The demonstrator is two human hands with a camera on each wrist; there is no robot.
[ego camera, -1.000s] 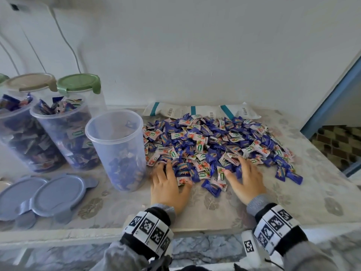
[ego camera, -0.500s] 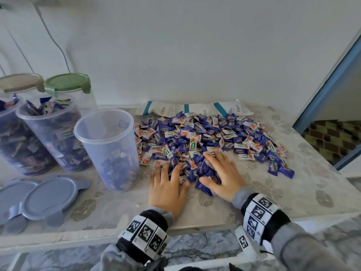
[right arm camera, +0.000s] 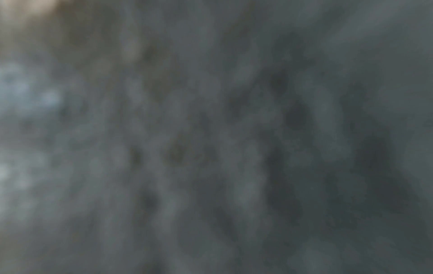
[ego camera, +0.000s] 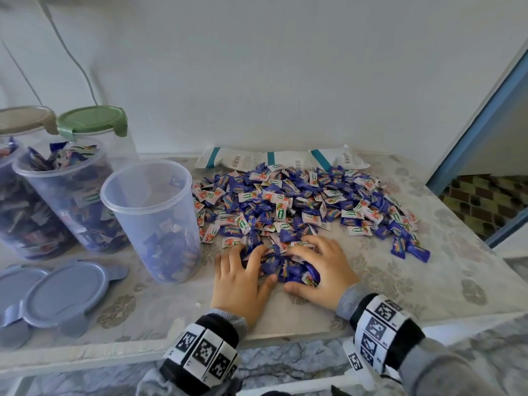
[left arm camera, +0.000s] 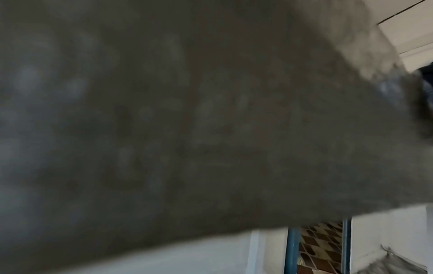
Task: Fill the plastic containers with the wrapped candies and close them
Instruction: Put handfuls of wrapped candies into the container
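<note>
The wrapped candies [ego camera: 300,207], blue and white, lie in a broad heap across the middle of your desk [ego camera: 414,284], reaching back almost to the wall. At the heap's near edge you have a small bunch of candies [ego camera: 288,267] gathered between your two hands. Just left of the heap stands an open plastic container [ego camera: 151,221], upright, with a shallow layer of candies at its bottom. Behind it and further left, a second open container [ego camera: 65,192] is filled to the brim, and a third, also full, is cut off by the picture's edge. Two closed containers stand at the back, one under a green lid [ego camera: 91,121], one under a beige lid [ego camera: 25,118]. Two blue-grey lids [ego camera: 63,292] lie flat on the desk in front of the containers, overlapping. Flat white packets [ego camera: 283,160] with teal stripes lie against the wall behind the heap.

Your left hand [ego camera: 243,284] rests palm down, fingers spread and touching the bunch from the left. Your right hand [ego camera: 323,270] cups the bunch from the right, fingers curled over the candies and thumb on the desk. Both wrists wear marker-printed bands. The two wrist views are dark and blurred and show nothing of the fingers.
</note>
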